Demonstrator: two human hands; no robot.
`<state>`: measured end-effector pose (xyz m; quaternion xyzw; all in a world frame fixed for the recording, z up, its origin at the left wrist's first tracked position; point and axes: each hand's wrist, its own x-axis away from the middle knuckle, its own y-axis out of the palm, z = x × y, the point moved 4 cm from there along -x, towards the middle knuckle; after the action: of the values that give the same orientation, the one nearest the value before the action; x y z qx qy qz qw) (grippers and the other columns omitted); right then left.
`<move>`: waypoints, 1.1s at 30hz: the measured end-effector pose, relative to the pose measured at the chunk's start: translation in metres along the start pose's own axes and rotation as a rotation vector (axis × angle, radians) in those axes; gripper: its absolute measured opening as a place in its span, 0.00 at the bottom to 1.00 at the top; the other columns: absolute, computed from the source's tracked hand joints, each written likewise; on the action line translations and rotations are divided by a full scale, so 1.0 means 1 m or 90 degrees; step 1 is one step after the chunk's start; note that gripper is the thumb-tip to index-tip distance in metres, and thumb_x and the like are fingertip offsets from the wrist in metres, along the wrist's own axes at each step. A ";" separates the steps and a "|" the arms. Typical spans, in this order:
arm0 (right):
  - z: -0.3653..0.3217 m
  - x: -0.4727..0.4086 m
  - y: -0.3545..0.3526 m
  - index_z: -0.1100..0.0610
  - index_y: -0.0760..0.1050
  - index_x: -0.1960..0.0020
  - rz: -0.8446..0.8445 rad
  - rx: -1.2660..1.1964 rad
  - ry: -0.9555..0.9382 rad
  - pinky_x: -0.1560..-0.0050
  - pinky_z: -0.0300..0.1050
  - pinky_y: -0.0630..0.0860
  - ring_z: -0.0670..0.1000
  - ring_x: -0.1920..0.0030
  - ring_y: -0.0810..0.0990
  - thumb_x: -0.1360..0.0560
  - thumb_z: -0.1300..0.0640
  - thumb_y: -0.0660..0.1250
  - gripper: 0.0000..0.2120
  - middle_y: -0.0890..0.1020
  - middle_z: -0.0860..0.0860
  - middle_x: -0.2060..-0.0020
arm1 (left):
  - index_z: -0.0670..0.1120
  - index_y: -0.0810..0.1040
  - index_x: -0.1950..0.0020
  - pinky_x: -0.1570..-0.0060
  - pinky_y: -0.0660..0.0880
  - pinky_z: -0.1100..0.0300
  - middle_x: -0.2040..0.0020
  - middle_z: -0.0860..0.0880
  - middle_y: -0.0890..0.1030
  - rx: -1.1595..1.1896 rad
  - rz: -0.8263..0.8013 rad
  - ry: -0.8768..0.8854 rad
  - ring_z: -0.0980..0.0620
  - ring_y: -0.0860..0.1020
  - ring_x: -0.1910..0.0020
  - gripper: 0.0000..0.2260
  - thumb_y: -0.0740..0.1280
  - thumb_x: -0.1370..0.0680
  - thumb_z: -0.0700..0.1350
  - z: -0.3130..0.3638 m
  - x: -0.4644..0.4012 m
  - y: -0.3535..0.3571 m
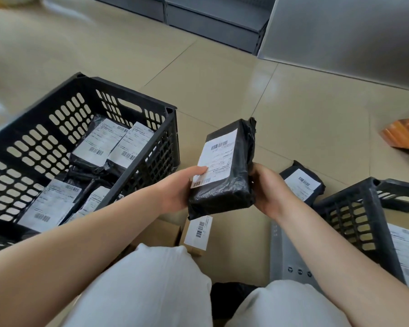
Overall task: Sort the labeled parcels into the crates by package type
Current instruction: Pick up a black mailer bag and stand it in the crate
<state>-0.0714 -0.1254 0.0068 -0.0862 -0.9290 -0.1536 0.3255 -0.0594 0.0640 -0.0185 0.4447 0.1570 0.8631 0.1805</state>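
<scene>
At the left of the frame I see the black crate (137,161) already holding black-wrapped labeled parcels; just right of its near corner my left hand (175,192) grips the black parcel (224,171), thumb pressed flat on its white label (214,159). I judge it light, boxy under a slack, slippery film, best held by its long edges; my right hand (267,187) cups the other edge, holding it tilted above the floor, with a second crate (354,218) at lower right.
</scene>
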 end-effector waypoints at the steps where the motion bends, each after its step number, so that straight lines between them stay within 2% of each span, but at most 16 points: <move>1: 0.001 0.001 0.001 0.61 0.74 0.47 0.004 0.015 0.003 0.46 0.51 0.74 0.56 0.50 0.75 0.27 0.65 0.56 0.12 0.76 0.57 0.51 | 0.47 0.75 0.34 0.49 0.79 0.54 0.43 0.47 0.84 0.019 -0.005 0.009 0.49 0.84 0.51 0.15 0.64 0.19 0.50 0.000 0.001 -0.001; 3: 0.003 0.001 0.003 0.63 0.77 0.46 0.005 0.070 0.003 0.43 0.54 0.75 0.58 0.49 0.77 0.25 0.66 0.57 0.13 0.80 0.60 0.49 | 0.49 0.74 0.32 0.49 0.80 0.51 0.41 0.46 0.84 0.051 -0.014 0.039 0.46 0.84 0.47 0.16 0.66 0.20 0.47 -0.001 0.001 -0.003; 6: 0.003 0.005 0.003 0.57 0.79 0.42 0.021 0.130 -0.016 0.37 0.56 0.78 0.59 0.44 0.82 0.20 0.66 0.58 0.14 0.86 0.56 0.47 | 0.52 0.71 0.29 0.40 0.77 0.45 0.38 0.44 0.82 0.056 -0.024 0.083 0.42 0.80 0.39 0.21 0.68 0.22 0.42 -0.005 -0.001 -0.007; 10: 0.005 0.009 0.000 0.54 0.79 0.39 0.027 0.180 -0.018 0.39 0.56 0.79 0.59 0.42 0.83 0.19 0.65 0.58 0.15 0.87 0.53 0.50 | 0.55 0.71 0.30 0.39 0.76 0.43 0.39 0.44 0.83 0.055 -0.028 0.108 0.41 0.81 0.40 0.22 0.66 0.22 0.40 -0.007 0.002 -0.007; 13: 0.003 0.012 0.000 0.55 0.81 0.44 0.047 0.156 -0.005 0.38 0.58 0.78 0.59 0.44 0.84 0.19 0.56 0.62 0.10 0.87 0.53 0.53 | 0.57 0.69 0.29 0.42 0.78 0.43 0.42 0.45 0.84 0.045 -0.003 0.150 0.41 0.82 0.43 0.27 0.68 0.24 0.37 -0.006 0.005 -0.009; 14: 0.002 0.013 0.000 0.56 0.81 0.45 0.051 0.139 0.001 0.39 0.58 0.78 0.59 0.46 0.84 0.19 0.52 0.64 0.11 0.87 0.53 0.53 | 0.57 0.67 0.27 0.42 0.78 0.43 0.42 0.45 0.84 0.043 0.000 0.162 0.42 0.83 0.43 0.29 0.69 0.24 0.36 -0.005 0.005 -0.009; 16: 0.001 0.015 0.001 0.54 0.81 0.43 0.040 0.109 0.017 0.41 0.57 0.80 0.57 0.47 0.85 0.20 0.42 0.64 0.17 0.87 0.53 0.51 | 0.56 0.64 0.25 0.42 0.79 0.44 0.40 0.44 0.83 0.062 -0.011 0.174 0.41 0.82 0.42 0.34 0.70 0.26 0.34 -0.006 0.006 -0.010; 18: 0.002 0.014 0.000 0.52 0.79 0.39 0.022 0.094 0.042 0.41 0.57 0.80 0.56 0.46 0.85 0.22 0.34 0.60 0.25 0.87 0.53 0.48 | 0.54 0.62 0.23 0.44 0.79 0.43 0.38 0.44 0.82 0.104 -0.020 0.178 0.41 0.81 0.41 0.37 0.71 0.28 0.35 -0.006 0.006 -0.010; 20: 0.005 0.014 -0.001 0.51 0.78 0.36 -0.013 0.073 0.051 0.40 0.58 0.79 0.57 0.45 0.84 0.22 0.33 0.57 0.28 0.86 0.54 0.46 | 0.49 0.65 0.25 0.45 0.80 0.44 0.37 0.44 0.81 0.151 -0.020 0.196 0.41 0.81 0.40 0.33 0.69 0.28 0.35 -0.004 0.008 -0.009; 24: 0.011 0.016 0.000 0.48 0.76 0.34 -0.099 0.018 0.063 0.39 0.64 0.76 0.61 0.40 0.82 0.25 0.30 0.59 0.28 0.82 0.58 0.40 | 0.42 0.73 0.30 0.35 0.73 0.44 0.39 0.43 0.82 0.237 0.021 0.205 0.42 0.81 0.39 0.22 0.67 0.25 0.37 0.000 0.008 -0.008; 28: 0.024 0.020 0.008 0.49 0.75 0.34 -0.163 0.072 0.108 0.39 0.66 0.76 0.63 0.39 0.80 0.28 0.37 0.66 0.27 0.81 0.59 0.39 | 0.42 0.74 0.31 0.35 0.74 0.44 0.40 0.43 0.83 0.231 0.042 0.186 0.43 0.81 0.40 0.23 0.70 0.27 0.40 -0.003 0.004 -0.003; 31: 0.027 0.016 0.009 0.52 0.78 0.38 -0.088 0.091 0.085 0.40 0.60 0.78 0.59 0.42 0.83 0.24 0.49 0.70 0.16 0.84 0.56 0.42 | 0.44 0.76 0.33 0.40 0.77 0.46 0.42 0.45 0.84 0.142 0.055 0.159 0.46 0.82 0.42 0.20 0.70 0.25 0.39 -0.008 0.002 0.000; 33: 0.026 0.009 0.005 0.55 0.77 0.36 -0.026 0.089 0.048 0.42 0.57 0.80 0.58 0.44 0.83 0.24 0.55 0.71 0.17 0.85 0.55 0.44 | 0.45 0.77 0.34 0.36 0.73 0.42 0.42 0.47 0.84 0.070 0.079 0.125 0.46 0.81 0.40 0.18 0.72 0.24 0.41 -0.012 0.002 -0.001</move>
<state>-0.0922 -0.1117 -0.0052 -0.0380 -0.9263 -0.0979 0.3619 -0.0705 0.0643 -0.0244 0.3762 0.1936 0.9020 0.0858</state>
